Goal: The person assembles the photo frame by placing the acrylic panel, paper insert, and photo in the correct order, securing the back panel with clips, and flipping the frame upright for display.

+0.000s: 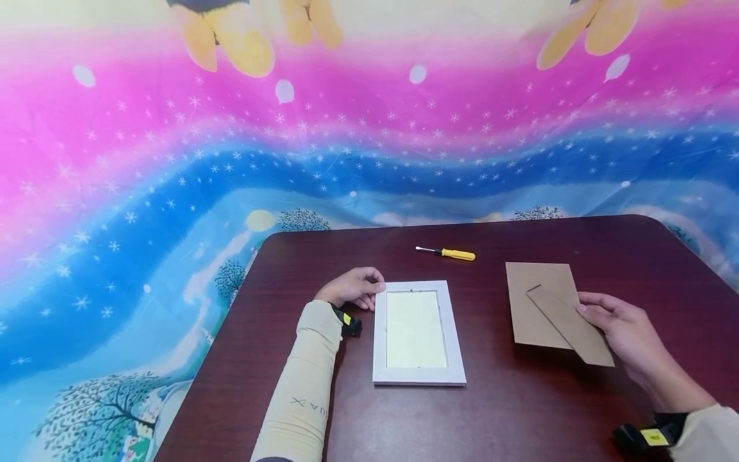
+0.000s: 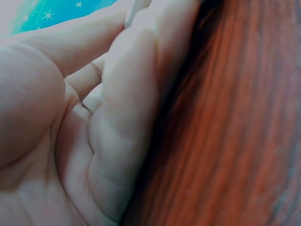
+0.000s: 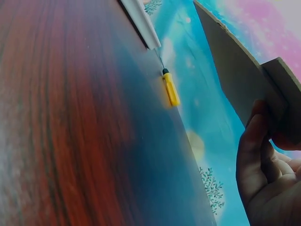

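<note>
- My left hand sits on the table, fingers loosely curled, with the fingertips touching the top left corner of the frame. It's resting there, not gripping anything.
- The left wrist view is basically just my palm and curled fingers right against the wood, so nothing more to see from there.
- The frame is white, lies flat near the middle of the table, a bit toward the front edge, with its long side pointing away from me.
- My right hand pinches the backing board at its right edge. In the right wrist view the thumb lies along the edge of the brown board and the other fingers are tucked behind it.
- The board is over toward the right side of the table, well apart from the frame. Its stand flap sticks out at an angle toward the front right.
- A screwdriver with a yellow handle lies behind the frame, toward the back edge, and nothing's touching it.
- There's a bright pink and blue starry cloth hanging behind the table.
</note>
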`<state>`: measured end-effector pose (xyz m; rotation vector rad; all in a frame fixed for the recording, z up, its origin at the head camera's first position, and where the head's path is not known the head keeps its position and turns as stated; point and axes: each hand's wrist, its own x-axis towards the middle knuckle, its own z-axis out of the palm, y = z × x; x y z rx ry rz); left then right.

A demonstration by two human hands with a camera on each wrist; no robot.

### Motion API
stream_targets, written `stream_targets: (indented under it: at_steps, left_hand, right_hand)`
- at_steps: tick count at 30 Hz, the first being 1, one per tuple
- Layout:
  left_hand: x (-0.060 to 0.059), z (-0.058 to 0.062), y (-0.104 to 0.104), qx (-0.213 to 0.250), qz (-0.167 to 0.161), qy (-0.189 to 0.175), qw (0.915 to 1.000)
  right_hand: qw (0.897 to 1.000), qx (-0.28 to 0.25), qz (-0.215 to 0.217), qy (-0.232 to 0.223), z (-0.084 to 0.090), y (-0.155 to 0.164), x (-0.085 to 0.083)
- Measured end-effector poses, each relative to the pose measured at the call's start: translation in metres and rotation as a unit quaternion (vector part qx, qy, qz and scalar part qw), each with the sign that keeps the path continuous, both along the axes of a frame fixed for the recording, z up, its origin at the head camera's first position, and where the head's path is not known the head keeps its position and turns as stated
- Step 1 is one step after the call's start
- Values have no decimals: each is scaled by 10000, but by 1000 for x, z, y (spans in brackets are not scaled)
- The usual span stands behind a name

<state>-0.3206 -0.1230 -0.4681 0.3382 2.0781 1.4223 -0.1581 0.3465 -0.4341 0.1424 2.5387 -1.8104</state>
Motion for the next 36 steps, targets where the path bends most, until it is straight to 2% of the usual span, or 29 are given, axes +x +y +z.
stream_targets:
  at_steps: [9, 18, 36]
  left_hand:
    - [-2, 0, 0, 0, -88, -14, 10000]
    - [0, 2, 0, -60, -25, 2, 10000]
    - [-1, 0, -1, -12, -57, 37, 10000]
  right_hand:
    - [9996, -139, -204, 114, 0, -9, 0]
    - [9999, -43, 28, 105, 0, -22, -4]
    - [9995, -261, 193, 57, 0, -34, -9]
